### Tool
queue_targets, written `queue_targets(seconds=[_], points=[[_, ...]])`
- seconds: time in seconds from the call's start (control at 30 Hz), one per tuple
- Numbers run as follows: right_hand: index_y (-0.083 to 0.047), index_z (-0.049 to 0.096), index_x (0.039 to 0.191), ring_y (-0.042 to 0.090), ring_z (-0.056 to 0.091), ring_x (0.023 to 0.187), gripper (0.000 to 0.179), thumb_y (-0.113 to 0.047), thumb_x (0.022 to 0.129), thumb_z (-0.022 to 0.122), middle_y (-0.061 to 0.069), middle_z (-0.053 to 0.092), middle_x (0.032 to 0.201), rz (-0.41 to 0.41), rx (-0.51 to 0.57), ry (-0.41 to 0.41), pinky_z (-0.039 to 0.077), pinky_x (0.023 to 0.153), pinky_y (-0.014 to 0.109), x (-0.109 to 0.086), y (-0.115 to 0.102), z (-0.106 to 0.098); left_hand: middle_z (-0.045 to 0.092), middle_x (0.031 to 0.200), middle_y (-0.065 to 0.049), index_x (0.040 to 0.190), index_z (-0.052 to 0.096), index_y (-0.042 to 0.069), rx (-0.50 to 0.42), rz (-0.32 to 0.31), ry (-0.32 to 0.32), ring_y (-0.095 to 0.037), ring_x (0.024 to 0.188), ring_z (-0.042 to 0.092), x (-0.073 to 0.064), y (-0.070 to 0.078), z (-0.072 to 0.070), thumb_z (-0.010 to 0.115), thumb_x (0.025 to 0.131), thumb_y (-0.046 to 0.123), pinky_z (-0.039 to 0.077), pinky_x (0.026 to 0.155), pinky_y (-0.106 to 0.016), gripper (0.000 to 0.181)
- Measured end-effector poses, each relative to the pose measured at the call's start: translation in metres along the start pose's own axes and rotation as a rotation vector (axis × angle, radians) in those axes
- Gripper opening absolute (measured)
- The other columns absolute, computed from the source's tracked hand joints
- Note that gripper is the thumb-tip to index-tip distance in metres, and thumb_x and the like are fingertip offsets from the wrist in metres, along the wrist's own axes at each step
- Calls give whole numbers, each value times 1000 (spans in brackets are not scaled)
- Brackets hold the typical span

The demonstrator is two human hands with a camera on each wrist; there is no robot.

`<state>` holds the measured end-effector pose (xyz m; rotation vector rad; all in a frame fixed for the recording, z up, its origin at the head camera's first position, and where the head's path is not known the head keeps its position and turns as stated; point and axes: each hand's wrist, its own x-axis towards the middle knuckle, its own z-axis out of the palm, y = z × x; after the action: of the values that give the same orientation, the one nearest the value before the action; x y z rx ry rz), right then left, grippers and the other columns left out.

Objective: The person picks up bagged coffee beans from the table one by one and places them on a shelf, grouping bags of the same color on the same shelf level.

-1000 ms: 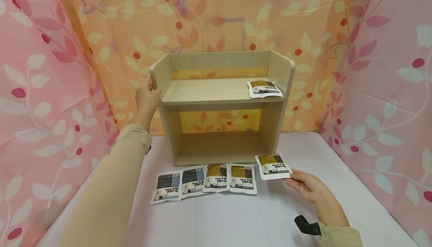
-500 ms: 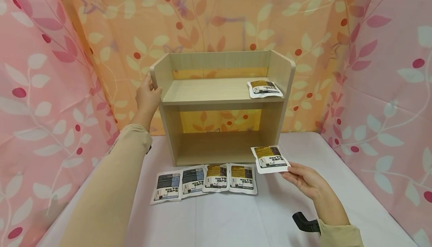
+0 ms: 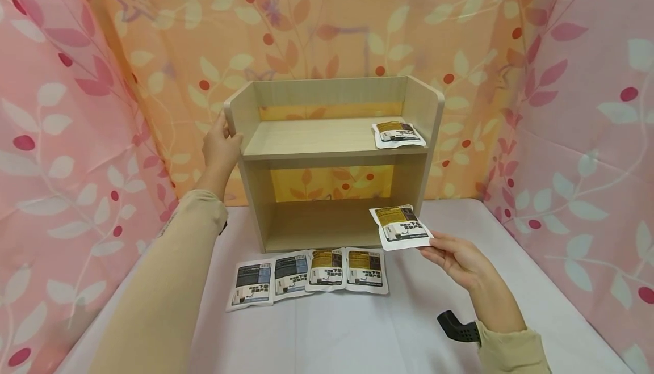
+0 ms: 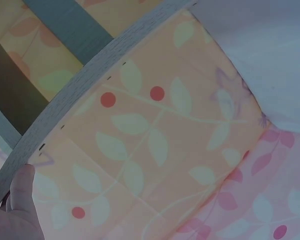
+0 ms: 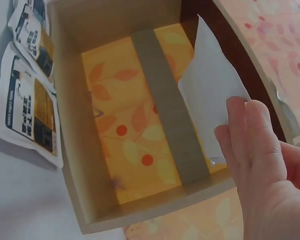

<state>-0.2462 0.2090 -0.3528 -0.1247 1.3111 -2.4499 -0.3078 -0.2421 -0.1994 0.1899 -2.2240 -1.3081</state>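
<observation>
My right hand [image 3: 460, 257] pinches a white packet [image 3: 401, 227] with a gold and dark label by its lower right corner. The packet is held up in front of the lower opening of a pale wooden shelf [image 3: 334, 155]. In the right wrist view the plain white back of the packet [image 5: 210, 92] faces the camera, with my fingers against it. My left hand [image 3: 221, 146] grips the upper left side panel of the shelf, thumb in front. Its fingers [image 4: 23, 187] lie along the panel edge in the left wrist view. Another gold-labelled packet [image 3: 398, 134] rests at the right end of the upper shelf.
On the white tablecloth [image 3: 327, 334], before the shelf, several packets lie in a row: blue-labelled packets [image 3: 251, 283] on the left, gold-labelled packets [image 3: 366, 270] on the right. Floral curtains [image 3: 327, 22] stand behind and on both sides.
My right hand has raised the packet and moved it slightly left, from beside the row to before the lower compartment. The left hand keeps its hold on the shelf.
</observation>
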Motion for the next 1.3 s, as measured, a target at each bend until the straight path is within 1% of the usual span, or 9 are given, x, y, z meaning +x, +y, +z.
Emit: queue_targets(seconds=[0.1, 0.2, 0.23, 0.33, 0.4, 0.53, 0.63, 0.93, 1.3], points=[[15, 39, 134, 24, 70, 88, 37, 8, 98, 44, 15, 68, 98, -4, -13, 7, 54, 82, 35, 1, -4, 6, 47, 143, -18, 156, 23, 22, 0, 1, -3, -27, 135, 39, 0, 1, 0, 53, 97, 7, 36, 108, -41, 68], [16, 10, 146, 23, 70, 88, 58, 7, 99, 43, 13, 68, 98, -8, -42, 16, 54, 81, 34, 1, -7, 12, 47, 142, -18, 156, 22, 23, 0, -3, -5, -27, 136, 39, 0, 1, 0, 53, 97, 7, 36, 108, -42, 68], [15, 5, 147, 23, 70, 88, 63, 6, 99, 43, 13, 68, 98, -9, -52, 21, 54, 81, 34, 1, -8, 15, 47, 142, -18, 156, 22, 23, 0, -3, -5, -27, 136, 39, 0, 1, 0, 53, 97, 8, 35, 108, -42, 68], [14, 12, 147, 22, 70, 88, 59, 5, 98, 46, 13, 68, 98, -17, -56, 33, 54, 82, 33, 0, -12, 20, 47, 142, -18, 156, 22, 23, -4, -4, -5, -27, 135, 40, 0, 1, 0, 53, 97, 7, 36, 107, -41, 68], [13, 22, 142, 22, 70, 88, 50, 5, 98, 46, 13, 68, 99, -28, -53, 18, 54, 82, 32, 0, -15, 23, 47, 142, -18, 156, 22, 22, -6, -3, -5, -27, 135, 41, 0, 1, 0, 53, 97, 7, 37, 107, -41, 68], [6, 54, 115, 23, 70, 88, 18, 6, 98, 47, 14, 68, 100, -39, -21, -3, 54, 81, 32, -2, -19, 29, 48, 142, -17, 156, 23, 22, -8, 8, -5, -26, 134, 41, -1, 0, 0, 53, 97, 7, 37, 107, -41, 68], [-1, 65, 97, 24, 70, 88, 19, 7, 97, 48, 15, 68, 100, -45, -6, -11, 55, 80, 32, -3, -21, 34, 48, 142, -17, 156, 23, 22, -2, 17, -8, -26, 134, 41, 0, 0, 0, 52, 97, 8, 36, 107, -42, 67], [-2, 70, 94, 23, 71, 87, 24, 6, 97, 48, 14, 69, 99, -58, 3, -12, 55, 79, 32, -5, -27, 45, 48, 141, -18, 156, 23, 23, 5, 25, -10, -26, 134, 41, -1, -1, -1, 52, 97, 8, 36, 107, -42, 67], [0, 66, 96, 24, 70, 87, 22, 8, 97, 46, 15, 68, 101, -101, 25, -43, 56, 78, 33, -4, -35, 56, 47, 142, -20, 156, 23, 23, -15, 17, -15, -28, 135, 40, 0, -1, -1, 52, 97, 7, 36, 107, -44, 67]])
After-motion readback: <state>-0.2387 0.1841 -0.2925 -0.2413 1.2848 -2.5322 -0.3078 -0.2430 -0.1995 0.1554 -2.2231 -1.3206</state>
